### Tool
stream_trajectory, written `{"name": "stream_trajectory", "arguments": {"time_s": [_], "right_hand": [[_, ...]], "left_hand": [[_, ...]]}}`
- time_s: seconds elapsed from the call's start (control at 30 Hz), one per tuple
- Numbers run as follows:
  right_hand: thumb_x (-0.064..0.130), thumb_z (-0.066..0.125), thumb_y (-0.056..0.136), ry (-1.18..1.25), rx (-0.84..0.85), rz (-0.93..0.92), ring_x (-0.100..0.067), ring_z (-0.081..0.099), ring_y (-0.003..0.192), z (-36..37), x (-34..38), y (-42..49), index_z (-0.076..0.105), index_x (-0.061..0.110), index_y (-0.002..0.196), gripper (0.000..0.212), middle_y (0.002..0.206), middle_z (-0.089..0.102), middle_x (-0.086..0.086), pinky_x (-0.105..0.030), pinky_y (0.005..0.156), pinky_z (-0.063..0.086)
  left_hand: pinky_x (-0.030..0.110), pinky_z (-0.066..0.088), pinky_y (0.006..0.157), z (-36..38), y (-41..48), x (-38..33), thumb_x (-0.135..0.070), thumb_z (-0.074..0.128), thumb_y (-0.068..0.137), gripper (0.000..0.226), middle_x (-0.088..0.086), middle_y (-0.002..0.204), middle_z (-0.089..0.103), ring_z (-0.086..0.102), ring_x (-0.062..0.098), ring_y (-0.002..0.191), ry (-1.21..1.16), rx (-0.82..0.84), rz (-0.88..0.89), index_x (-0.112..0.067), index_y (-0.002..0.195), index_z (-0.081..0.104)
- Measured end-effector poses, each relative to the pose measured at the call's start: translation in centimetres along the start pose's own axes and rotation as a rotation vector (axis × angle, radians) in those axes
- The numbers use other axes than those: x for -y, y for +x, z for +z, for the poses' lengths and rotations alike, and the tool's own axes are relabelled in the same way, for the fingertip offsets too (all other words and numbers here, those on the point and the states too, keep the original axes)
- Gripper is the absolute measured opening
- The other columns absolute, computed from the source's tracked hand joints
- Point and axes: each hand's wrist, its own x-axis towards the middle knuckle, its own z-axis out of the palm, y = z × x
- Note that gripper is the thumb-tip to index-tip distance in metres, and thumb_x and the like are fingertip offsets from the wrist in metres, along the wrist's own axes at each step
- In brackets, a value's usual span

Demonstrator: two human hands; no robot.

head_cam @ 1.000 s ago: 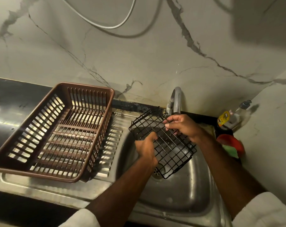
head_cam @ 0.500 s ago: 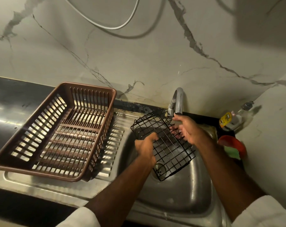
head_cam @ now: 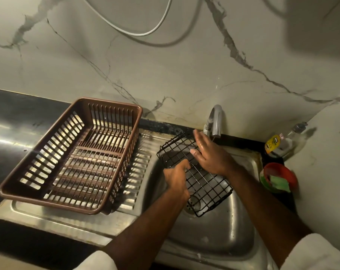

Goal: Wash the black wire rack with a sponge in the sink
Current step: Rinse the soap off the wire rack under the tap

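I see black wire rack (head_cam: pixel 204 184) tilted over sink (head_cam: pixel 213 240) basin, low corner near drain (head_cam: pixel 192 207); left hand (head_cam: pixel 177 178) grip clamped on rack's near edge; right hand (head_cam: pixel 210 154) grip apart, fingers straight over mesh. I judge scrubbing not begun; next, fetch green sponge (head_cam: pixel 278 184) from red bowl (head_cam: pixel 289 173), sink's right edge.

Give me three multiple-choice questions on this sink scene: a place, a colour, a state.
1. Where is the green sponge? A in the sink, B in the red bowl, C in the basket.
2. What colour is the slatted basket? A white, B blue, C brown.
3. How is the right hand? A open over the wire rack, B curled round the tap, C holding a bottle.
B: it lies in the bowl right of the sink. C: its plastic is brown. A: fingers straight; only the left hand has a grip.
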Motion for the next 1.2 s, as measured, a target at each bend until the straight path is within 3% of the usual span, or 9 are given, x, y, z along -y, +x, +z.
{"name": "stream_trajectory", "arguments": {"time_s": [0.17,0.3,0.43,0.6,0.8,0.97,1.03,1.07,1.2], "right_hand": [[0.046,0.049,0.100,0.300,0.063,-0.072,-0.012,0.004,0.151,0.6,-1.2,-2.3,0.013,0.053,0.153,0.064,0.161,-0.020,0.025,-0.042,0.113,0.025],[0.034,0.049,0.102,0.785,0.102,0.063,-0.003,0.015,0.146,1.5,-3.2,-4.5,0.028,0.053,0.148,0.055,0.160,0.013,0.023,-0.041,0.119,0.020],[0.060,0.069,0.082,1.208,0.064,0.217,-0.011,0.026,0.148,3.3,-4.9,-6.6,0.045,0.043,0.145,0.070,0.156,0.037,0.014,-0.047,0.123,0.015],[0.057,0.043,0.097,1.167,0.080,0.275,-0.018,0.023,0.149,2.8,-3.6,-6.2,0.047,0.046,0.141,0.046,0.161,0.030,0.006,-0.057,0.122,0.012],[0.072,0.037,0.091,1.093,0.079,0.398,-0.024,0.051,0.128,1.4,-1.3,-2.0,0.040,0.028,0.150,0.074,0.150,0.045,-0.007,-0.037,0.095,0.048],[0.053,0.054,0.095,1.118,0.004,0.398,-0.021,0.061,0.112,0.2,-0.6,0.6,0.039,0.027,0.148,0.061,0.134,0.057,-0.004,-0.046,0.095,0.052],[0.048,0.055,0.097,1.111,-0.010,0.406,-0.019,0.059,0.112,0.1,-0.3,0.7,0.043,0.027,0.145,0.054,0.131,0.056,0.002,-0.044,0.094,0.051],[0.047,0.056,0.096,1.103,-0.035,0.415,-0.017,0.058,0.113,0.2,-0.2,0.8,0.046,0.027,0.143,0.052,0.130,0.055,0.004,-0.043,0.095,0.051],[0.044,0.066,0.090,1.049,-0.175,0.441,-0.013,0.058,0.109,0.3,-0.5,0.7,0.060,0.025,0.127,0.042,0.124,0.061,0.004,-0.048,0.092,0.055]], "left_hand": [[0.046,0.037,0.100,-0.8,1.0,-1.0,0.001,0.068,0.070,0.085,0.012,0.130,0.052,0.047,0.020,0.106,-0.022,-0.028,0.032,-0.007,0.146,0.032],[0.043,0.036,0.103,-1.4,1.6,-2.2,-0.003,0.071,0.066,0.060,0.011,0.127,0.053,0.048,0.023,0.114,-0.099,-0.013,0.058,-0.012,0.120,0.045],[0.053,0.038,0.110,-1.6,1.5,-2.9,-0.010,0.075,0.061,0.070,0.011,0.127,0.051,0.048,0.029,0.121,-0.078,-0.002,0.060,-0.018,0.121,0.040],[0.059,0.049,0.098,-2.7,5.1,-0.7,-0.036,0.079,0.001,0.126,0.012,0.124,0.063,0.062,0.036,0.115,-0.014,0.064,0.081,-0.025,0.122,0.047],[0.057,0.049,0.090,-3.3,4.7,-0.3,-0.029,0.075,0.023,0.109,0.018,0.129,0.064,0.057,0.041,0.124,0.197,0.169,0.053,-0.006,0.128,0.057],[0.035,0.052,0.062,-3.2,1.9,-1.0,-0.027,0.072,0.035,0.079,0.006,0.088,0.051,0.047,0.017,0.069,0.174,0.219,-0.014,-0.015,0.111,0.056],[0.055,0.048,0.097,-3.2,1.8,-0.9,-0.027,0.072,0.033,0.099,0.022,0.109,0.059,0.062,0.032,0.091,0.184,0.207,0.001,-0.006,0.128,0.058],[0.063,0.033,0.108,-3.2,2.1,-0.7,-0.027,0.072,0.032,0.109,0.030,0.146,0.044,0.057,0.045,0.119,0.193,0.211,-0.001,0.000,0.136,0.052],[0.067,0.016,0.110,-2.9,2.2,-0.4,-0.025,0.071,0.026,0.123,0.028,0.156,0.023,0.020,0.049,0.145,0.186,0.227,0.021,0.005,0.142,0.042]]}}
